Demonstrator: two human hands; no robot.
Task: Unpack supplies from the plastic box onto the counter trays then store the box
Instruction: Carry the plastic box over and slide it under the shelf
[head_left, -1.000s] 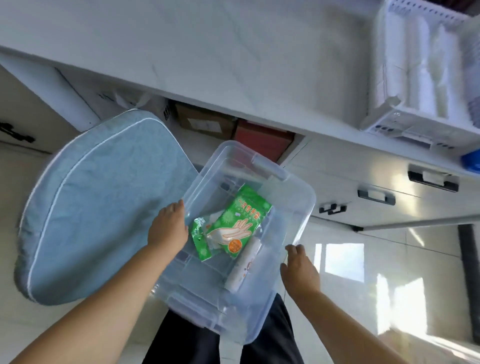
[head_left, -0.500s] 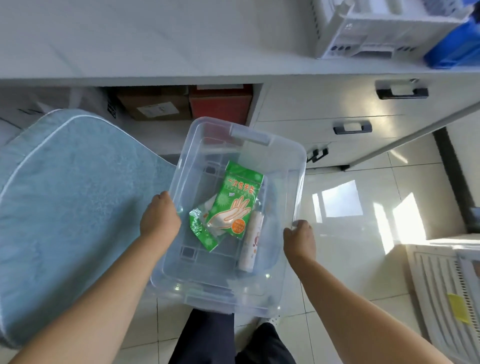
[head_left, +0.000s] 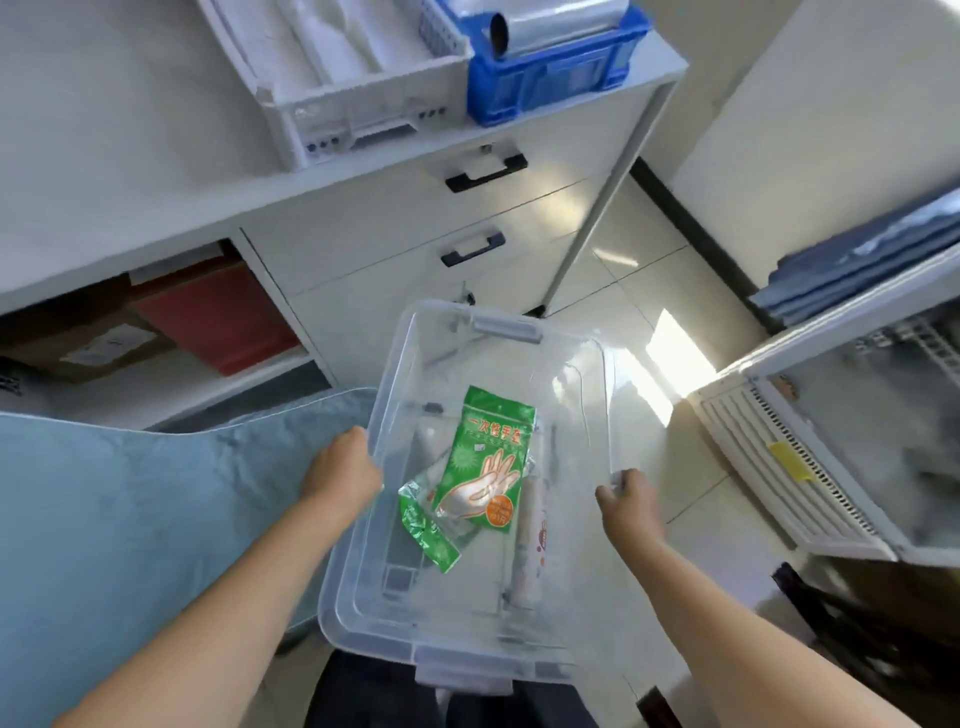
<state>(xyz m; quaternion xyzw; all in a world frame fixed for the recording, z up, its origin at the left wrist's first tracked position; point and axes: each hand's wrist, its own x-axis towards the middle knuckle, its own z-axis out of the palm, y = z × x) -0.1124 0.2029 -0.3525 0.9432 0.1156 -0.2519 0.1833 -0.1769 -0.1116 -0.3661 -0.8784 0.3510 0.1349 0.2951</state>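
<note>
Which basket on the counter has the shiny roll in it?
The blue bin, at the counter's right end. The white basket beside it holds white things instead.

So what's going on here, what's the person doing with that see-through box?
A person is carrying a clear plastic box with both hands: the left hand grips its left rim, the right hand its right rim. Nothing is unpacked yet. Inside lie a green glove packet, a smaller green packet and a white roll. Ahead, on the counter, stand a white tray and a blue bin.
</note>
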